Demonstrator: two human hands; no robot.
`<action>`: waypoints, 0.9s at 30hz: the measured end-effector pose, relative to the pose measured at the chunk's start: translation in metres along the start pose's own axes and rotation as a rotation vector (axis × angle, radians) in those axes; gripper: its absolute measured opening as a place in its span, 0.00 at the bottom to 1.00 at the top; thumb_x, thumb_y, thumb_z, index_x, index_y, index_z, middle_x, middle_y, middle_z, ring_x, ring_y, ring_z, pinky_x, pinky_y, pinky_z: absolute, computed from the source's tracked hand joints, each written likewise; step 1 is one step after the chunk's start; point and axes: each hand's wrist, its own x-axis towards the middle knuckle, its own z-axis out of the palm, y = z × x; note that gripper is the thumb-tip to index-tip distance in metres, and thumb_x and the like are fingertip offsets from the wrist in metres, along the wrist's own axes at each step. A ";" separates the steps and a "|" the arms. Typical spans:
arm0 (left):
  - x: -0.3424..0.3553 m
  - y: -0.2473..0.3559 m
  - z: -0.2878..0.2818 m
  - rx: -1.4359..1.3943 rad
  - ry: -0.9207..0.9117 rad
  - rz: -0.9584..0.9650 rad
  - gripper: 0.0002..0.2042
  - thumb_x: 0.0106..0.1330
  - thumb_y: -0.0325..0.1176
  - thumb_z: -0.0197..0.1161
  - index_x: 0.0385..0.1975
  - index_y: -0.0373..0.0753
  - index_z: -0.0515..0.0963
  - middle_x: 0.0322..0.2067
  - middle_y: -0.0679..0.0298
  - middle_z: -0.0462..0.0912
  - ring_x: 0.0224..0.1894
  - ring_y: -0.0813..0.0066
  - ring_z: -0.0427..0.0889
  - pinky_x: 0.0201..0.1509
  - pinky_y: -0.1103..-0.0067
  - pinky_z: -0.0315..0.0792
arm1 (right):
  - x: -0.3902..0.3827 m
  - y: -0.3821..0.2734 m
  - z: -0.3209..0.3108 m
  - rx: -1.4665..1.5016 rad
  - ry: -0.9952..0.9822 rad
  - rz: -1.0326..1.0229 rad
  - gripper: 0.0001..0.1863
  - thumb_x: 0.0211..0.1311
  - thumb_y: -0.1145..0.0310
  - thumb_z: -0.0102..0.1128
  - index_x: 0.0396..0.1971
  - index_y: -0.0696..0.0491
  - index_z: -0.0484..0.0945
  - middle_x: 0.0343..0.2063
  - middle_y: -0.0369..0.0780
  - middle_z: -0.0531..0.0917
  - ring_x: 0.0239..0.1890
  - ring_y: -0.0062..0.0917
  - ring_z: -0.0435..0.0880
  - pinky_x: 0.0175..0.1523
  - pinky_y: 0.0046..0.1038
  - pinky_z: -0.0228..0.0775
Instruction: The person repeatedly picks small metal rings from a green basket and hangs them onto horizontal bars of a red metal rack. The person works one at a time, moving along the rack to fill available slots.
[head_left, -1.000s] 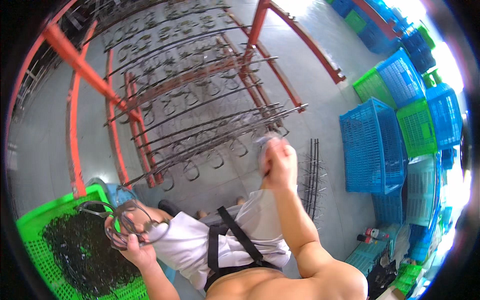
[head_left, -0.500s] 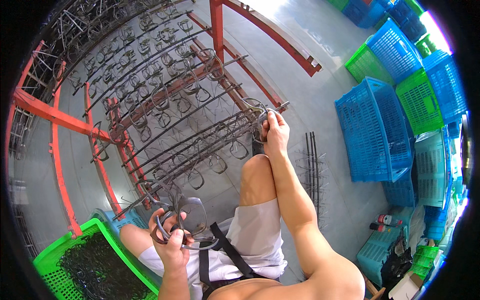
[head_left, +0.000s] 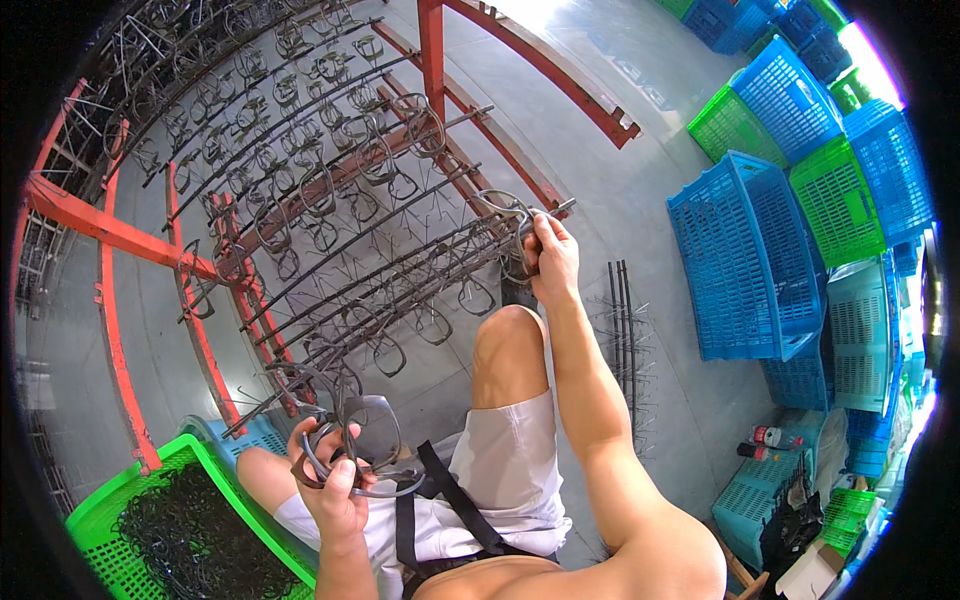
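Note:
My left hand (head_left: 333, 480), low and left of centre, is closed around a bunch of dark grey loop-shaped parts (head_left: 372, 402); their exact kind I cannot tell. Farther out, my right hand (head_left: 552, 255) pinches another grey loop (head_left: 521, 240) at the right end of a dark rod (head_left: 565, 208). Whether this loop is hooked onto the rod is unclear. Several similar loops (head_left: 388, 358) hang along the rods between both hands. The fingertips of my right hand are partly hidden behind the loop.
A red metal rack (head_left: 120, 236) carries many rods of loops. Left of my legs stands a green basket (head_left: 190, 448) full of thin black pieces. Blue crates (head_left: 715, 270) are stacked at right. Spiked rods (head_left: 625, 330) lie on the floor beside my right arm.
My left hand has shifted slightly left with its bunch of loops. My right hand stays at the rod's end, its grip on the loop little changed.

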 end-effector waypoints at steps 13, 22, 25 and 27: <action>0.005 0.001 0.000 0.033 -0.005 0.018 0.31 0.53 0.29 0.61 0.58 0.39 0.56 0.41 0.50 0.79 0.21 0.76 0.78 0.21 0.83 0.74 | -0.020 0.011 0.013 -0.382 -0.107 -0.134 0.12 0.67 0.64 0.53 0.44 0.54 0.79 0.14 0.27 0.68 0.16 0.09 0.62 0.21 0.15 0.55; 0.008 -0.001 0.006 0.026 -0.038 0.010 0.31 0.54 0.29 0.62 0.59 0.40 0.56 0.43 0.49 0.78 0.21 0.75 0.78 0.21 0.83 0.73 | -0.019 0.008 0.010 -0.586 -0.103 -0.250 0.10 0.67 0.64 0.54 0.36 0.55 0.79 0.14 0.27 0.68 0.17 0.10 0.64 0.22 0.17 0.56; 0.007 -0.002 0.008 0.047 -0.047 0.025 0.31 0.54 0.28 0.60 0.59 0.40 0.57 0.43 0.49 0.78 0.21 0.77 0.77 0.21 0.84 0.72 | -0.015 0.004 0.009 -0.550 -0.082 -0.230 0.11 0.67 0.64 0.54 0.37 0.56 0.79 0.14 0.27 0.68 0.18 0.10 0.64 0.22 0.17 0.56; 0.007 -0.001 0.009 0.051 -0.052 0.034 0.31 0.54 0.28 0.60 0.59 0.40 0.57 0.43 0.49 0.78 0.21 0.77 0.77 0.21 0.84 0.72 | -0.015 0.005 0.008 -0.534 -0.091 -0.209 0.11 0.67 0.64 0.54 0.39 0.56 0.79 0.14 0.27 0.68 0.18 0.10 0.64 0.22 0.17 0.56</action>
